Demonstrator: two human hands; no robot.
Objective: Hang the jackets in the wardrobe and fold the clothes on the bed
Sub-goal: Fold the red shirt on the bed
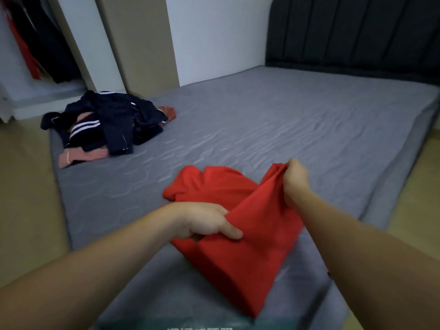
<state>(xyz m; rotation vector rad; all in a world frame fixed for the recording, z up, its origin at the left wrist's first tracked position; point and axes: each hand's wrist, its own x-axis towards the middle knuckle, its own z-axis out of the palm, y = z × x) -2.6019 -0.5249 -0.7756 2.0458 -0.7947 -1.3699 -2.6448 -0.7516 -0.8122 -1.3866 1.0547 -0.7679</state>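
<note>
My left hand (202, 221) pinches a fold of the soft red knit garment (240, 225), thumb on top, fingers curled under the cloth. My right hand (295, 182) has its fingers closed around a bunched edge of the same garment, lifted off the surface so the fabric runs taut between the two grips. The rest of the garment lies crumpled on the near part of the grey quilted mattress (262, 120), with one end hanging over the near edge. It reads as light and limp, with no stiffness, so it will sag wherever it isn't held; it doesn't look slippery. Best grips are probably a seam or the hem corners rather than mid-panel, then lay it flat before folding. I can't tell yet which edge I'm holding. Well apart, at the far left corner of the mattress, sits a heap of dark navy clothes with white stripes and pink pieces (107, 125), unfolded. Beyond it is the open white wardrobe (35, 44) with dark and red items hanging inside. A dark padded headboard (352, 32) stands far right.
</note>
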